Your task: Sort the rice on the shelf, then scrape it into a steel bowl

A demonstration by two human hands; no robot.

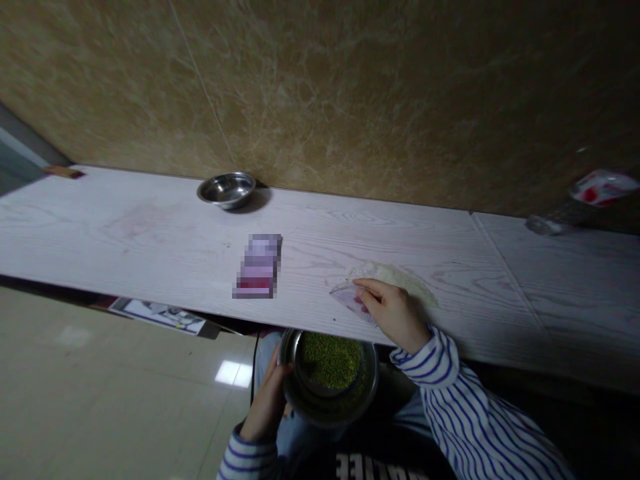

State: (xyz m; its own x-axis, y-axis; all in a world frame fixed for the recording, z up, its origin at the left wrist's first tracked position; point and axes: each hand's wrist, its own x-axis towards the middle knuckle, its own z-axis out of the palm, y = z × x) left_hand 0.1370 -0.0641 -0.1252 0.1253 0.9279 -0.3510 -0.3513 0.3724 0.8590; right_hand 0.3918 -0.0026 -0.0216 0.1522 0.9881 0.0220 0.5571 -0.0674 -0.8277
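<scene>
Left fingers (273, 390) clamp a steel bowl (373, 393), right fingers (370, 291) lie together on a plastic bag (349, 300) near an unreadable packet (258, 267).

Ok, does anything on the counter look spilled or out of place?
Yes: a pale yellowish-green patch is spread on the white wood-grain tabletop beside the right hand, next to a crumpled clear plastic bag. It looks like spilled powder or residue, though I cannot tell what it is.
</scene>
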